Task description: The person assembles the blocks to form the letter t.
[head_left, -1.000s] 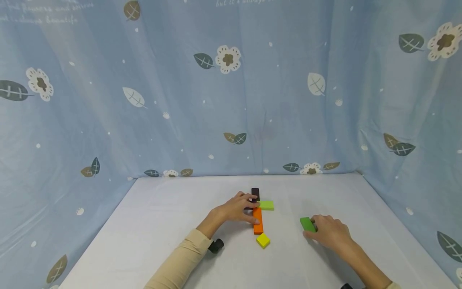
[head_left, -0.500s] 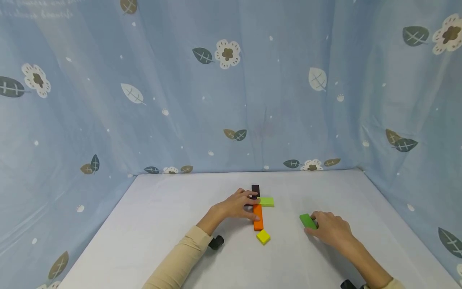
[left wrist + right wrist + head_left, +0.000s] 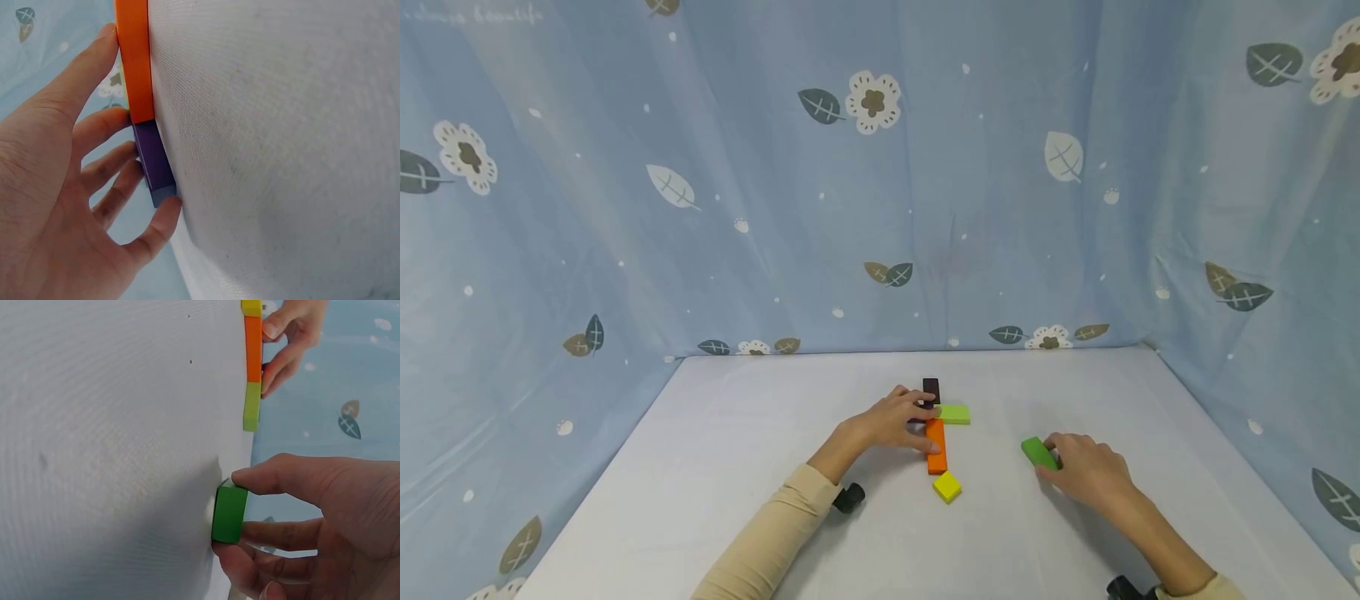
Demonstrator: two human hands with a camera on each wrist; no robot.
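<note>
My left hand rests its spread fingertips on a cluster of flat blocks. Its thumb touches the orange block; the other fingertips lie along the lime block and a purple block, which the hand partly hides in the head view. A dark block points away at the far end of the cluster. To the right and apart from it, my right hand pinches a green block between thumb and fingers, low over the white tabletop.
A small yellow block, turned like a diamond, lies by the orange block's near end. Black wrist cameras show at the left wrist and right wrist. A blue patterned curtain encloses the white table at the back and sides.
The head view has tilted slightly down. The green block has turned a little in my right hand, whose thumb has shifted along it. My left hand stays on the cluster.
</note>
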